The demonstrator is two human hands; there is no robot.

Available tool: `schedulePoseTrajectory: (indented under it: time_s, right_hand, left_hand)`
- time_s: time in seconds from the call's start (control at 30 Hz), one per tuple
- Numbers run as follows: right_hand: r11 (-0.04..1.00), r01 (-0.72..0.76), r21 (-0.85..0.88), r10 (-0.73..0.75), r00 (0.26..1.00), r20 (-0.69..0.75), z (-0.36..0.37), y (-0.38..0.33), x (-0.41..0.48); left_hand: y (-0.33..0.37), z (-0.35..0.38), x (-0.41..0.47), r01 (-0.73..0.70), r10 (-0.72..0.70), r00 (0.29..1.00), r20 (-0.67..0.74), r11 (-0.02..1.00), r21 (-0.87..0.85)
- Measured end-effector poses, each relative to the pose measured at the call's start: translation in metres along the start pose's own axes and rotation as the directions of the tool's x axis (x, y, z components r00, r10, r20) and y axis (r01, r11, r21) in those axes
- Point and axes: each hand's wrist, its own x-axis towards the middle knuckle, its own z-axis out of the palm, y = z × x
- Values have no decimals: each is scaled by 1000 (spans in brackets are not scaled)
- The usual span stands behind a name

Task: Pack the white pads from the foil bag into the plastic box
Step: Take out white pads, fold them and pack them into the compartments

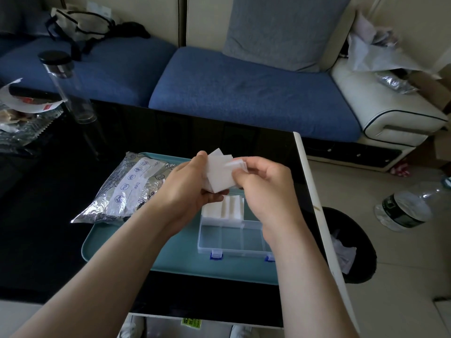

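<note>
My left hand [189,182] holds a loose stack of white pads [220,173] above the clear plastic box [231,242]. My right hand [264,184] pinches the upper right edge of the same stack. The box lies open on a teal tray [170,252], with blue latches at its front. Its far compartments hold white pads [223,209] packed in rows; the near compartments hold nothing. The silver foil bag [127,189] lies on the tray's left part, to the left of my left hand.
The tray sits on a black glass table [48,215] with a white right edge. A tall clear bottle [69,89] and wrappers stand at the far left. A black waste bin [351,245] and a plastic water bottle [407,208] are on the floor to the right. A blue sofa lies behind.
</note>
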Motion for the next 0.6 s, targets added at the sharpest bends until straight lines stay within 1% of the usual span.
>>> schedulePoseTrajectory:
  time_s: [0.07,0.13,0.23,0.33,0.43,0.5,0.6]
  right_hand:
    - [999,-6,46,7,1000,-9,1,0,0]
    - [999,11,46,-9,999,-40,3,0,0]
    - [998,46,-50,-50,996,-80,4,2,1]
    - [991,74,-114,-80,996,-46,5,5,1]
    - [975,161,-151,-166,986,-26,5,4,-1]
    - [955,224,-193,-238,970,-51,6,2,-1]
    - [925,280,-257,-314,944,-103,7,3,0]
  left_hand:
    - [-1,0,0,14,-14,999,39,1000,2]
    - [-1,1,-1,41,-40,996,81,999,-12]
    - [-1,2,-1,67,-62,994,94,996,-56]
    - [-1,1,-2,75,-68,994,90,994,-78]
    - [-1,1,-2,79,-69,990,124,993,-83]
    - [0,1,-2,68,-59,989,136,996,-63]
    - [-1,1,0,57,-52,984,168,998,-24]
